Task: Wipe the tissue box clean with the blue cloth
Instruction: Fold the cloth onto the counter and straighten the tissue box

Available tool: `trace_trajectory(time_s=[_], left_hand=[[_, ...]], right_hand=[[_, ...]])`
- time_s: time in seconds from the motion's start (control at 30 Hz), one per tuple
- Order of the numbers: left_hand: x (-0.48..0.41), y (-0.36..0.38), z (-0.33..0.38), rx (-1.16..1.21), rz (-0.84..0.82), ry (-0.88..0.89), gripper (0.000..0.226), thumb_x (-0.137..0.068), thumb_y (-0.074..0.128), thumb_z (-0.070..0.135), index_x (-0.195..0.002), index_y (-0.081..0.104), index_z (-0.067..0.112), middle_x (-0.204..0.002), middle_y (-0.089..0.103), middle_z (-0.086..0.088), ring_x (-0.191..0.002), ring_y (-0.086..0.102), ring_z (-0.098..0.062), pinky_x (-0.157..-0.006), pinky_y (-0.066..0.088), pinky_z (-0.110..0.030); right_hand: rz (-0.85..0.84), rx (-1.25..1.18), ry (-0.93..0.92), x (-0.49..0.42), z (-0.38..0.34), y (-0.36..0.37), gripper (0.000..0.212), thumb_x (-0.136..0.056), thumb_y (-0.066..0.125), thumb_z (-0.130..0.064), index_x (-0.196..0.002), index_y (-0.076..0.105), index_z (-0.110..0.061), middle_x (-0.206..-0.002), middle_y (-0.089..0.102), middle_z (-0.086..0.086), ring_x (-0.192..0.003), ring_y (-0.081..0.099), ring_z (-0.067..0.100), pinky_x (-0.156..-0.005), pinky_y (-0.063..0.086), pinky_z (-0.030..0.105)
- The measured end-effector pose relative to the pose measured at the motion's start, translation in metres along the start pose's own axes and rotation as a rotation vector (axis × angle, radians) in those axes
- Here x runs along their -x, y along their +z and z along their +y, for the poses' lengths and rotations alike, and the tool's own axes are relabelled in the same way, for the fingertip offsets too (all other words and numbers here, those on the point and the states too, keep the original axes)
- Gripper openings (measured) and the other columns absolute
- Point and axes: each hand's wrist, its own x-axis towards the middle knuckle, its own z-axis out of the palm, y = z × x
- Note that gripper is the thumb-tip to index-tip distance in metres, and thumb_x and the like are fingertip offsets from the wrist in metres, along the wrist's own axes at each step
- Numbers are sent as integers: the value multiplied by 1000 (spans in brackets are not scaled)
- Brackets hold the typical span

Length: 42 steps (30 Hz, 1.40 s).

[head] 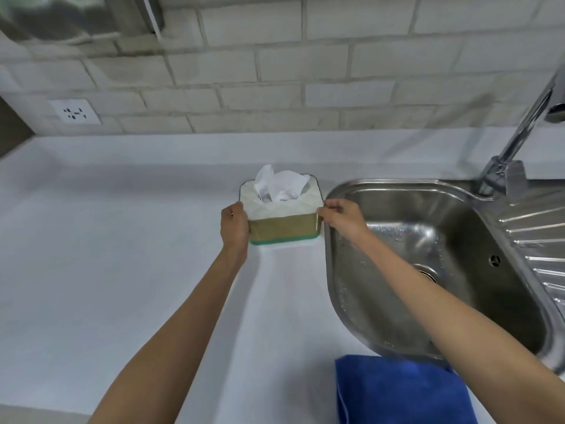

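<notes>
A white countertop (122,255) is being occupied across the frame, backed by a wall of pale brick-pattern tiles (275,71) in which a white wall socket (75,112) is being carried at the left. A stainless steel sink (428,255) with a ribbed drainboard is being set into the counter at the right, and a chrome tap (519,133) is being held over its far corner. A blue cloth (403,393) is being left lying at the near edge of the counter, just in front of the sink and well apart from both hands. The tissue box (282,218), white-topped with a tan side and a green base band, is being kept upright just left of the sink, a white tissue (279,183) being shown rising from its slot. The box is being clasped between both hands: the left hand (234,226) is being pressed against its left side, the right hand (341,217) being pinched on its right upper corner.
</notes>
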Motion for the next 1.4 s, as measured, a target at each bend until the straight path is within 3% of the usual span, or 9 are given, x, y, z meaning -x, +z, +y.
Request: trace_trajectory(time_s=[0.07, 0.13, 0.2, 0.4, 0.8, 0.9, 1.03, 1.23, 1.4], left_hand=[[-12, 6, 7, 12, -56, -21, 45, -93, 36, 29, -128, 45, 1, -102, 50, -12, -93, 48, -22, -92, 46, -38], [-23, 12, 13, 17, -102, -30, 44, -94, 36, 31, -128, 46, 6, -105, 51, -5, -100, 52, -22, -102, 44, -42], [-32, 18, 17, 10, -143, -25, 44, -95, 36, 33, -129, 47, 7, -110, 54, -7, -105, 54, -24, -104, 42, -44], [-52, 32, 26, -3, -189, -10, 43, -95, 36, 36, -125, 50, 9, -130, 57, -13, -120, 53, -29, -107, 41, -46], [-69, 34, 29, -43, -161, 11, 45, -95, 33, 39, -124, 52, 11, -127, 58, -11, -116, 56, -27, -105, 44, -46], [-68, 35, 28, -42, -147, 5, 44, -95, 34, 39, -123, 52, 11, -126, 58, -11, -115, 56, -27, -104, 45, -46], [-68, 34, 27, -31, -143, 1, 44, -95, 35, 40, -122, 52, 10, -125, 59, -12, -114, 57, -27, -103, 46, -45], [-68, 34, 26, -16, -134, -5, 39, -95, 35, 42, -121, 49, 15, -125, 57, -8, -114, 56, -26, -103, 46, -45], [-70, 35, 26, -37, -132, 5, 46, -94, 33, 43, -124, 49, 13, -123, 58, -8, -115, 55, -28, -100, 46, -40]], right_hand=[[13, -12, 20, -9, -3, 0, 39, -81, 66, -12, -118, 57, 0, -98, 61, 10, -89, 57, 20, -86, 47, 31], [28, 1, 36, -18, -5, -1, 37, -82, 64, -10, -118, 57, 0, -99, 60, 10, -90, 57, 20, -87, 47, 32], [38, 6, 48, -27, -8, -3, 37, -82, 64, -9, -117, 57, 1, -100, 60, 10, -91, 57, 20, -85, 48, 30], [49, -3, 75, -46, -13, -5, 38, -82, 65, -7, -117, 55, 3, -99, 59, 10, -89, 56, 20, -62, 42, 14], [28, -2, 82, -56, -13, -1, 42, -80, 68, -9, -118, 55, 3, -103, 60, 13, -94, 58, 22, -70, 45, 19], [32, 7, 88, -56, -14, -2, 40, -80, 68, -9, -117, 55, 2, -112, 63, 19, -95, 59, 22, -72, 47, 21], [29, 2, 87, -56, -15, -2, 39, -81, 67, -8, -117, 55, 2, -117, 62, 20, -95, 59, 22, -66, 45, 17], [28, 14, 89, -56, -16, -2, 41, -81, 67, -9, -118, 54, 3, -115, 62, 21, -95, 59, 22, -74, 47, 23], [25, 4, 93, -55, -16, -2, 41, -82, 67, -12, -119, 54, 0, -115, 62, 18, -96, 59, 22, -68, 46, 18]])
